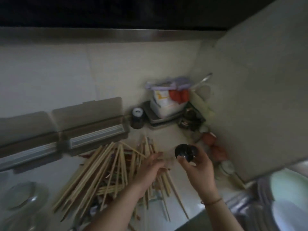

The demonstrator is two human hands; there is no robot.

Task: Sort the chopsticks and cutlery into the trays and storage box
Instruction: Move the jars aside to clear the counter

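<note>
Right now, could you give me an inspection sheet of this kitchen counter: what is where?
Surface: pale counter, dimly lit, picture blurred.
Job's things: loose pile of chopsticks spread across the counter; two lidded storage boxes behind it, lids up.
Clutter: dark jar, bagged packet on a tray in the corner, red round items by the wall, glass lid at lower left.
Hands: left hand rests on the chopsticks, fingers straight; right hand holds a dark round object.
Cables: nothing seen.
Surroundings: tiled wall, sink with dishes at right.
</note>
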